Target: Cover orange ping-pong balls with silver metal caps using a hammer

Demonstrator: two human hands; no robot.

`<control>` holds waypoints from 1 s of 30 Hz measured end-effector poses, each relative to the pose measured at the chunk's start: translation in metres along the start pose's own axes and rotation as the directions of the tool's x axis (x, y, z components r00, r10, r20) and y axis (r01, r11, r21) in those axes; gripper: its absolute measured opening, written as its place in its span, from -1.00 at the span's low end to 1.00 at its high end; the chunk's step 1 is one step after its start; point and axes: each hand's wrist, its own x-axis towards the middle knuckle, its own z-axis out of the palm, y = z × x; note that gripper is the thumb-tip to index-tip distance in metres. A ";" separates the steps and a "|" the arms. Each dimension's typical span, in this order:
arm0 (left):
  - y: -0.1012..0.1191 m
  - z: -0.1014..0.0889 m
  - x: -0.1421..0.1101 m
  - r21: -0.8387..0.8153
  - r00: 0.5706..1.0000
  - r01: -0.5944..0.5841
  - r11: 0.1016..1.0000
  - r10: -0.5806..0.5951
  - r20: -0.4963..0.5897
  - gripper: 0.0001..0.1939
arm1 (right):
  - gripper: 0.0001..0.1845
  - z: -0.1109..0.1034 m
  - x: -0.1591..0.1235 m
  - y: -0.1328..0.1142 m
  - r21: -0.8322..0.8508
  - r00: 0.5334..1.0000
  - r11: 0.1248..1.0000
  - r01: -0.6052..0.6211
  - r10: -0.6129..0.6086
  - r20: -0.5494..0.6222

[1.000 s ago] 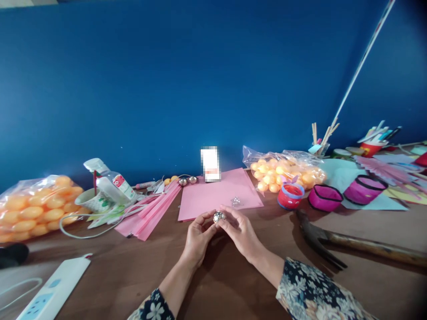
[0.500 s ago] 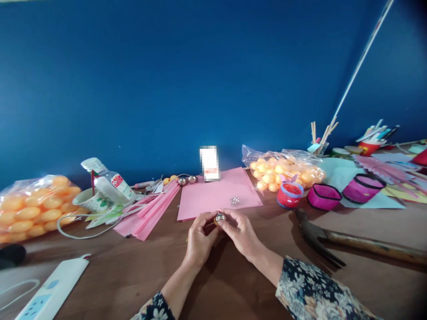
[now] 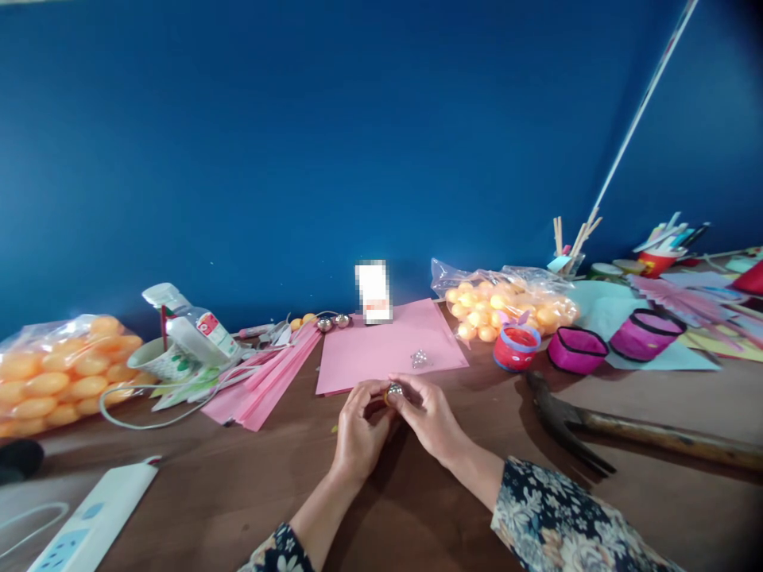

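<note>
Between my two hands is a small shiny silver ball [image 3: 394,391], with a bit of gold-yellow at its lower left edge. My left hand [image 3: 362,429] pinches it from the left, fingers curled. From the right, my right hand [image 3: 432,417] grips it too, its thumb pressed against the front. Just beyond my fingers lies pink paper [image 3: 381,345], with a little heap of small silvery pieces [image 3: 420,358] on its right part. Two similar silver balls [image 3: 332,322] sit at the paper's far left corner.
A claw hammer [image 3: 572,417] lies at right, near magenta fabric cups [image 3: 577,350] and a red cup [image 3: 516,348]. Bags of orange balls [image 3: 89,365] stand on both sides. Pink strips [image 3: 268,381], a tilted bottle [image 3: 208,330] and a power strip [image 3: 89,516] are at left.
Both hands stay almost in place around the silver ball, which has turned or shifted very slightly. Nothing else on the table has visibly moved.
</note>
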 end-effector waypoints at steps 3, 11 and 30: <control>0.000 0.000 0.000 -0.040 1.000 0.021 0.999 -0.021 0.000 -0.71 | -0.59 0.000 -0.001 -0.001 0.012 1.000 1.000 0.013 -0.013 -0.023; 0.007 0.001 0.000 0.018 0.998 -0.047 0.999 0.048 -0.036 -0.73 | -0.65 -0.001 0.000 -0.004 0.003 1.000 1.000 0.015 -0.015 -0.017; 0.009 -0.007 -0.001 0.658 0.913 -0.406 0.634 0.301 0.274 -0.54 | -0.74 -0.001 -0.005 0.004 -0.081 0.998 0.995 0.061 -0.060 0.006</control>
